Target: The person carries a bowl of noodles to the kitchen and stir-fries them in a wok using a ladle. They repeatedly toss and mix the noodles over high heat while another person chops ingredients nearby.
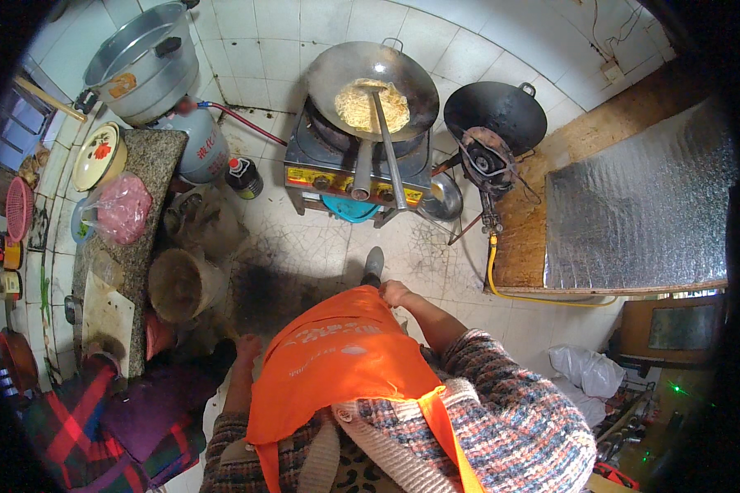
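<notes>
My right hand (pixel 395 293) is at the right edge of the orange apron (pixel 339 357), its fingers curled; whether it grips the cloth cannot be told. Down at the apron's left hangs my left hand (pixel 248 348), blurred and dim, with its fingers hard to make out. Ahead, a wok (pixel 324 92) stands on the gas stove (pixel 296 151), its handle pointing towards me. Noodles (pixel 361 111) lie in the wok. A metal ladle (pixel 387 138) rests in them, its long handle reaching over the stove's front. Neither hand touches the wok or the ladle.
A gas cylinder (pixel 197 145) and a dark bottle (pixel 244 177) stand left of the stove. The granite counter (pixel 160 154) holds bagged meat (pixel 123 209) and an enamel basin (pixel 100 157). Another person in plaid (pixel 77 425) is at lower left. A second wok (pixel 493 114) and burner (pixel 484 160) stand right.
</notes>
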Demonstrator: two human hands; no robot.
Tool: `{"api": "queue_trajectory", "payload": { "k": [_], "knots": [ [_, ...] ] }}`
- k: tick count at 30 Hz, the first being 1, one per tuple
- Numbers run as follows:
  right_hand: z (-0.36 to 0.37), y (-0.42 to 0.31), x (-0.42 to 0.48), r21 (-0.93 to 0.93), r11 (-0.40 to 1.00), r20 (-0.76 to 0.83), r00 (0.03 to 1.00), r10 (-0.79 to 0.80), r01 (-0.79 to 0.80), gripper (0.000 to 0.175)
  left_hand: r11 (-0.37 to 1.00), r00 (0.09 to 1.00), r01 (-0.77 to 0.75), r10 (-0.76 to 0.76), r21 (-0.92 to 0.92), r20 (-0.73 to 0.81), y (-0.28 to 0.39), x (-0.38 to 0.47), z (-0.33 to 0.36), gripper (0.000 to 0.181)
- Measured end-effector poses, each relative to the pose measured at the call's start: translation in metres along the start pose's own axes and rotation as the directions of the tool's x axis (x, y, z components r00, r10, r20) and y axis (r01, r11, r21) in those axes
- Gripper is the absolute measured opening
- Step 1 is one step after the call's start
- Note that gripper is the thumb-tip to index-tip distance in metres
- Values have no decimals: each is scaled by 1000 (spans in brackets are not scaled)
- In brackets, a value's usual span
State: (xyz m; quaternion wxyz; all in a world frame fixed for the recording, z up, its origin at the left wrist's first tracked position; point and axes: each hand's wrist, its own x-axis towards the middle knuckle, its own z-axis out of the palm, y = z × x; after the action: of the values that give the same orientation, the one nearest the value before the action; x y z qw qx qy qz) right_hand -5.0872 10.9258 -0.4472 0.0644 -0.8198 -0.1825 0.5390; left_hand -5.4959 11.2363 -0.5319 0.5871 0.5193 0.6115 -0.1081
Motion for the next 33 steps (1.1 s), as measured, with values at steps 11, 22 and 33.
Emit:
{"api": "queue_trajectory", "payload": {
  "k": [11, 22, 33],
  "knots": [
    [1, 0, -1, -70, 994, 5, 996, -84, 84, 33, 998, 996, -54, 57, -40, 74, -20, 31, 0, 33],
    [4, 3, 9, -96, 992, -25, 996, -89, 86, 30, 997, 994, -71, 70, 6, 79, -18, 31, 1, 29],
    [1, -2, 4, -72, 996, -29, 998, -48, 46, 29, 987, 972, -101, 125, -126, 201, -16, 28, -3, 15]
  ]
}}
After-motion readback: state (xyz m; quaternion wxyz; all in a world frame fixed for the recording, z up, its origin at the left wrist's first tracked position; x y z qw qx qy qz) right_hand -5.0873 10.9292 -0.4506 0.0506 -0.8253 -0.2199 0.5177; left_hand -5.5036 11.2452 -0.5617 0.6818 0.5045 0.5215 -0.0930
